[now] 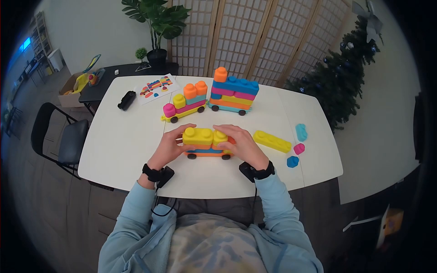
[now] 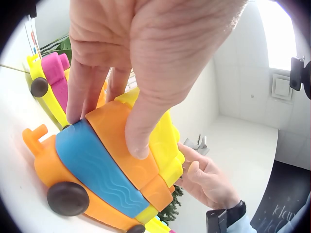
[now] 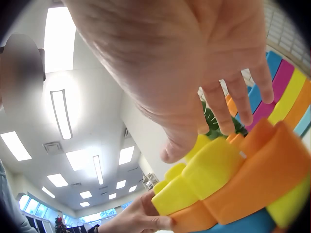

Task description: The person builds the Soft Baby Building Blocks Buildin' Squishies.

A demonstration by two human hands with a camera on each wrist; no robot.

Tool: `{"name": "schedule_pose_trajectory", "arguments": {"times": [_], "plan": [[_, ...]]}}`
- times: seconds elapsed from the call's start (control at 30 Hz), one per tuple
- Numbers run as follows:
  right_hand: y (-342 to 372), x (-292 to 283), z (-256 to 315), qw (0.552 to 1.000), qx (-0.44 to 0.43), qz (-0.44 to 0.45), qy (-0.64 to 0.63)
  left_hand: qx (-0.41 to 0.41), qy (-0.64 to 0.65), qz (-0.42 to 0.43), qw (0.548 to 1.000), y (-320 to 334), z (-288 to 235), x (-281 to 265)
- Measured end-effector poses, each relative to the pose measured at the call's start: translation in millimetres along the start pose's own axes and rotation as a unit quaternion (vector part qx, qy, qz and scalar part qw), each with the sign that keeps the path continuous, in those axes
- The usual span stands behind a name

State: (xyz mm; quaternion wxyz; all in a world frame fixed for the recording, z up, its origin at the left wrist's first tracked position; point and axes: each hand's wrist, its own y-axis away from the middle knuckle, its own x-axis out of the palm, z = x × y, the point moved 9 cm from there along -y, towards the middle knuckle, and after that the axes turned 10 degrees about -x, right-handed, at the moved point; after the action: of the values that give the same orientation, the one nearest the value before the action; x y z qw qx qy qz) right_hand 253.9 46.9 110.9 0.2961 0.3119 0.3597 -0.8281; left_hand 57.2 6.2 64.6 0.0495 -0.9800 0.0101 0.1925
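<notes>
A wheeled car of stacked blocks has an orange base (image 1: pixel 207 154), with blue and orange blocks (image 2: pixel 109 133) below a long yellow block (image 1: pixel 198 137). My left hand (image 1: pixel 169 149) grips its left end, thumb on the orange layer and fingers round the far side. A smaller yellow block (image 1: pixel 220 138) sits at the right of the long one. Over that end is my right hand (image 1: pixel 248 148), its fingers (image 3: pixel 238 99) fairly straight and its thumb beside the yellow blocks; whether it touches them I cannot tell. An orange block (image 3: pixel 257 170) is at the car's right end.
Two more block cars, one low (image 1: pixel 189 108) and one tall (image 1: pixel 232 101), stand beyond. A picture sheet (image 1: pixel 157 87) and black object (image 1: pixel 127 100) lie back left. On the right are a long yellow block (image 1: pixel 272 141) and teal (image 1: pixel 301 132), pink (image 1: pixel 299 149) and blue pieces (image 1: pixel 292 161).
</notes>
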Motion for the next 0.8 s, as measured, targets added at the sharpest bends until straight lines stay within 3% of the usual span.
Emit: {"name": "schedule_pose_trajectory", "arguments": {"times": [0.03,0.17,0.23,0.37,0.4,0.47,0.73,0.8], "plan": [[2.9,-3.0,-4.0,1.0,0.002,-0.003,0.003,-0.002,-0.005,-0.005,1.0,-0.3,0.4,-1.1],[31.7,-69.2,-37.0,0.982,0.022,-0.152,0.106,-0.012,-0.008,0.001,1.0,-1.2,3.1,-0.6],[77.9,-106.1,-82.6,0.945,0.174,-0.13,0.246,-0.018,-0.002,0.007,1.0,-2.1,6.4,-0.3],[186.3,-155.5,-136.7,0.839,0.419,-0.121,0.326,-0.012,0.011,0.002,1.0,-1.6,7.4,-1.0],[200.4,-155.5,-141.0,0.839,0.419,-0.119,0.326,-0.007,0.008,0.001,1.0,-1.1,5.0,-1.0],[238.7,-156.3,-159.9,0.781,0.503,-0.096,0.356,-0.004,0.006,0.001,1.0,-2.3,4.2,-0.2],[254.5,-138.3,-203.1,0.773,0.53,-0.028,0.347,0.004,0.016,0.003,1.0,-2.3,4.2,2.7],[222.3,-157.3,-169.0,0.823,0.463,-0.137,0.299,0.001,0.011,0.002,1.0,-2.3,3.0,1.6]]}}
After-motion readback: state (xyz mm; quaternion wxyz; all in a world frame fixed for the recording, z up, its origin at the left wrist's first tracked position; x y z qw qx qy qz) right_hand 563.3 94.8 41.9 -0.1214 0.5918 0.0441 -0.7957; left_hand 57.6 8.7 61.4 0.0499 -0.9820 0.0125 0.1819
